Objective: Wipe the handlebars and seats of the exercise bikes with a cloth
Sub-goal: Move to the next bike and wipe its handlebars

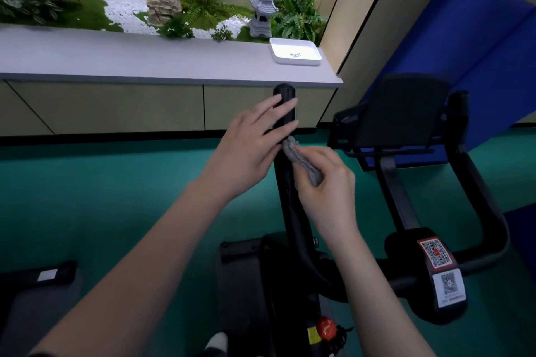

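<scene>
The right grip [327, 182] was closed in a pinch on a bunched grey cloth [303, 164], held just right of the black foam-covered handlebar [284, 101]. The handlebar's long axis ran up and away from that grip. The cloth's top end appeared to touch it. The left grip [252, 151], fingers straight, was laid against the bar higher up, nearer its tip.

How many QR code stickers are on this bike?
2. A red-bordered sticker on the black housing at lower right, and a white sticker just below it. Others may be hidden on unseen sides.
</scene>
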Tool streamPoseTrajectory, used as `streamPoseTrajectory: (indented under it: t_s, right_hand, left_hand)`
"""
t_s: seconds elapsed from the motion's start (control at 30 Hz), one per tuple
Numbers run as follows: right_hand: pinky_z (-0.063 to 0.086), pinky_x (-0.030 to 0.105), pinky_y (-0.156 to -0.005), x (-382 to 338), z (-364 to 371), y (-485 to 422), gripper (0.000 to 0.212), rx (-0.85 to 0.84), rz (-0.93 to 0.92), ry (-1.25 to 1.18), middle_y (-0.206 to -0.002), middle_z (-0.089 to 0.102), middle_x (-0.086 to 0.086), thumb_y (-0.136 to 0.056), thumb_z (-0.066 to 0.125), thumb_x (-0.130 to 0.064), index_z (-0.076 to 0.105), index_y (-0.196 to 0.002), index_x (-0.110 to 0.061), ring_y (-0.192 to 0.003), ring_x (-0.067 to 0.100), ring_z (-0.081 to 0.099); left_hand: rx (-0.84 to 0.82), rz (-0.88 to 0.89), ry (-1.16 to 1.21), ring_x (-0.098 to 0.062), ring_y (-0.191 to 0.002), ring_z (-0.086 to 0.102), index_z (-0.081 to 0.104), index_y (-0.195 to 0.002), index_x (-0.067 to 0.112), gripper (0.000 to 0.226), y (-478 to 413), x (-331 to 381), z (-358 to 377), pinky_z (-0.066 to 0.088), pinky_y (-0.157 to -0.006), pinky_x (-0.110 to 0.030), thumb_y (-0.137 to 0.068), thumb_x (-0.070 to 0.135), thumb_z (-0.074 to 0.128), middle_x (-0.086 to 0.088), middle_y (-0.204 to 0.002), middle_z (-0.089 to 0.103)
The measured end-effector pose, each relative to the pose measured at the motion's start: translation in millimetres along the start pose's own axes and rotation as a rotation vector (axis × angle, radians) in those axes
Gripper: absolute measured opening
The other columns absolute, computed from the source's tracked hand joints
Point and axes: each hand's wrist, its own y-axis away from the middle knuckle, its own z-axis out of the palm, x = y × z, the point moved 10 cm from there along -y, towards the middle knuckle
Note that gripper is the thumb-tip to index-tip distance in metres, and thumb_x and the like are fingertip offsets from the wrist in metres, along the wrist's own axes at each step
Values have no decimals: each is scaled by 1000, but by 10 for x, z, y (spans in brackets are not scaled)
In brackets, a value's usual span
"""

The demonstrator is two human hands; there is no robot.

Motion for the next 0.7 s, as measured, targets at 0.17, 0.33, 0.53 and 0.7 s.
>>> streamPoseTrajectory:
  t_s: [0.17, 0.33, 0.53, 0.7]
  right_hand:
    - [46, 23, -92, 31, 14, 72, 29, -151, 9, -25, -106, 66, 6, -82, 60, 9, 72, -104, -4, -102, 22, 61]
    - [45, 15, -86, 68, -142, 363, 30, -271, 16, -94, -98, 68, -1, -78, 63, 12, 75, -95, -9, -98, 8, 62]
    - [45, 21, -89, -211, -61, 0, 33, -255, -108, 26, -98, 67, -9, -79, 60, 9, 73, -102, -10, -102, 19, 60]
    - [43, 21, -91, -298, 180, 170, 30, -438, -186, 73, -97, 71, 2, -78, 56, 12, 74, -95, -5, -105, 22, 53]
  left_hand:
    - [-81, 1, 99, -19, -144, 22, 52, -133, 12, 40, 23, -45, 61, 39, -103, -45, -94, 13, 53, -1, -153, 32]
    - [-63, -4, 185, -17, -144, 22, 53, -132, 14, 40, 26, -91, 76, 35, -110, -41, -93, 15, 56, 2, -152, 33]
    - [-65, -13, 251, -15, -144, 20, 54, -132, 16, 41, 12, -152, 115, 29, -112, -34, -92, 14, 59, 6, -152, 31]
    - [-71, -17, 266, -13, -144, 19, 53, -133, 17, 43, 17, -190, 128, 23, -112, -25, -91, 15, 60, 7, -152, 30]
